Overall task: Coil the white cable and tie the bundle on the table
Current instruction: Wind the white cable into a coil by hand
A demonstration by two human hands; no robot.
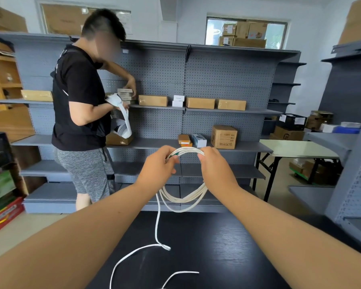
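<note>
The coiled white cable (183, 200) is held in the air above the far edge of the black counter (213, 247). Its top strands are gripped by the left hand (157, 164) and the right hand (214, 166), both clenched on the bundle. The loose tail is draped down onto the counter's middle and trailed toward its near edge. To the counter's left, pale floor (19, 232) is left open. Beyond the far edge, grey shelving (217, 80) is seen, with a person (77, 90) at its left part.
</note>
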